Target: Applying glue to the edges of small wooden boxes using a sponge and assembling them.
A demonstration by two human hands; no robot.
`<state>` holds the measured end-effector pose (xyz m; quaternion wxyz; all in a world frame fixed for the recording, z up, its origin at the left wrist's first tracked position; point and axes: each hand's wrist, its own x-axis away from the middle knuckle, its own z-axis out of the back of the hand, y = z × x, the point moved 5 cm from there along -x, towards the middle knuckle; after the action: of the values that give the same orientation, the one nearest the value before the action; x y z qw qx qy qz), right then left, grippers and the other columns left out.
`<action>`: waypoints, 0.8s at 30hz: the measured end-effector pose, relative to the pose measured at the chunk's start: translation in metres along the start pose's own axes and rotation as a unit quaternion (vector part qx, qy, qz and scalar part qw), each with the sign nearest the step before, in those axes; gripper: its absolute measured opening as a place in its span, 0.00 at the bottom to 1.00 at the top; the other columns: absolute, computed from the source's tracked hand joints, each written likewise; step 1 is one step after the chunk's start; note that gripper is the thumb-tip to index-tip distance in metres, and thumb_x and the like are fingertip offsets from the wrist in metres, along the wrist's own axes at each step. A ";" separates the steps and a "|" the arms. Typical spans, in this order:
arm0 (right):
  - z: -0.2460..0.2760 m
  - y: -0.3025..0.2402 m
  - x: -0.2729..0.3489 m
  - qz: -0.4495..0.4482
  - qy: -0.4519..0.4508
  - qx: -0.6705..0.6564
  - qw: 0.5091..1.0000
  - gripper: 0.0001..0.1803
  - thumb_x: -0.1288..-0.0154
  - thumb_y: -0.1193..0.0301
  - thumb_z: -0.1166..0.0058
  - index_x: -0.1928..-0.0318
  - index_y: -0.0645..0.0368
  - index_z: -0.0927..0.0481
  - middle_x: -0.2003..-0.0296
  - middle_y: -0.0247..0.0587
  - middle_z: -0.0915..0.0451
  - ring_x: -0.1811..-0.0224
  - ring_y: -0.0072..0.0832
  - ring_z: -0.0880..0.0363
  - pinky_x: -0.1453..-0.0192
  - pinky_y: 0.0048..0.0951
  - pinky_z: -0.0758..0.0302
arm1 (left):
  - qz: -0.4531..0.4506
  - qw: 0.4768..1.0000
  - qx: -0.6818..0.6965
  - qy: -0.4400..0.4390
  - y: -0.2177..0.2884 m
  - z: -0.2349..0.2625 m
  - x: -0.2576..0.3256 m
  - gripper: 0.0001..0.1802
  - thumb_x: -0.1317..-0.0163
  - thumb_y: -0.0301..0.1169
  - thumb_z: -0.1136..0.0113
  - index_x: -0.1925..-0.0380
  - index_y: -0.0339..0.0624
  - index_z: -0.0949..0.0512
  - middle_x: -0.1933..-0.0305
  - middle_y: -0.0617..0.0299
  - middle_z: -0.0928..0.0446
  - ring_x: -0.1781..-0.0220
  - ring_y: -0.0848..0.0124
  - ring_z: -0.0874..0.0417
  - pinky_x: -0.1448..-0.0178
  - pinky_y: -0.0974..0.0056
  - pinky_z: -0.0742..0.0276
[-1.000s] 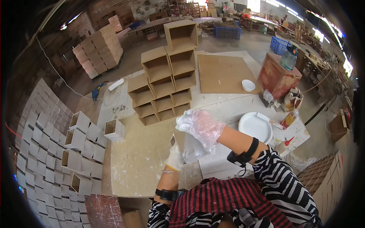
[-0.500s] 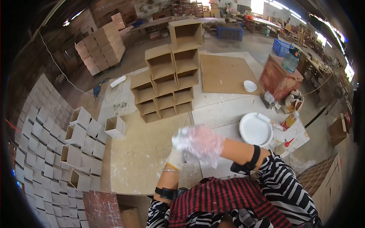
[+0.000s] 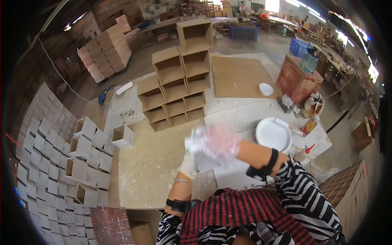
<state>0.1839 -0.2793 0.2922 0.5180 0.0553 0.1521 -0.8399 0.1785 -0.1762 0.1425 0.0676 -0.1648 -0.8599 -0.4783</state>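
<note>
My right hand (image 3: 219, 142), covered in clear plastic, is smeared by motion in front of me over the board. Close below it is my left hand (image 3: 188, 165) in a white glove, its fingers hidden behind the right one. Between and under the hands shows a pale, smooth-sided object (image 3: 204, 161), partly covered; its kind cannot be made out. Beyond them stands a stepped stack of open brown boxes (image 3: 175, 83). To the left sits a single small white-sided open box (image 3: 123, 136). On the right lies a round white tub (image 3: 272, 134) with a white-headed brush (image 3: 282, 122) across its rim.
Rows of white boxes (image 3: 53, 167) crowd the left side. A glue bottle with a red tip (image 3: 303, 153), a yellowish bottle (image 3: 311, 124) and a small white bowl (image 3: 266, 89) are on the right. Behind them, a water jug (image 3: 310, 61) tops a red cabinet (image 3: 298, 83).
My right hand has shifted slightly and is more blurred. More of the pale object shows beneath it. My left hand has dropped slightly, and the view has turned a little.
</note>
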 end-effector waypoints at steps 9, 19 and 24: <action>-0.025 0.044 -0.008 -0.067 0.044 -0.239 0.968 0.22 0.47 0.67 0.45 0.48 0.44 0.23 0.45 0.39 0.25 0.43 0.42 0.29 0.36 0.37 0.31 | 0.047 0.999 0.000 0.021 0.008 -0.016 0.016 0.21 0.28 0.37 0.62 0.40 0.41 0.33 0.42 0.58 0.26 0.43 0.65 0.24 0.40 0.60 0.25; -0.015 0.012 0.026 -0.152 -0.055 -0.310 0.937 0.33 0.63 0.64 0.33 0.49 0.51 0.22 0.49 0.43 0.22 0.40 0.40 0.30 0.38 0.35 0.31 | 0.013 0.995 0.085 -0.051 0.010 0.000 0.016 0.22 0.32 0.44 0.52 0.45 0.42 0.28 0.48 0.59 0.23 0.50 0.65 0.20 0.48 0.61 0.22; 0.022 0.065 0.015 -0.004 0.114 0.150 0.982 0.18 0.50 0.70 0.45 0.55 0.50 0.18 0.48 0.37 0.22 0.45 0.37 0.27 0.42 0.34 0.28 | 0.026 0.994 0.108 -0.006 0.006 -0.013 0.025 0.23 0.33 0.45 0.51 0.45 0.42 0.28 0.47 0.60 0.24 0.49 0.65 0.20 0.49 0.61 0.21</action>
<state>0.2361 -0.3256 0.2961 0.4800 0.2268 0.0829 -0.8434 0.1561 -0.1791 0.1610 0.0919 -0.1816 -0.9025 -0.3796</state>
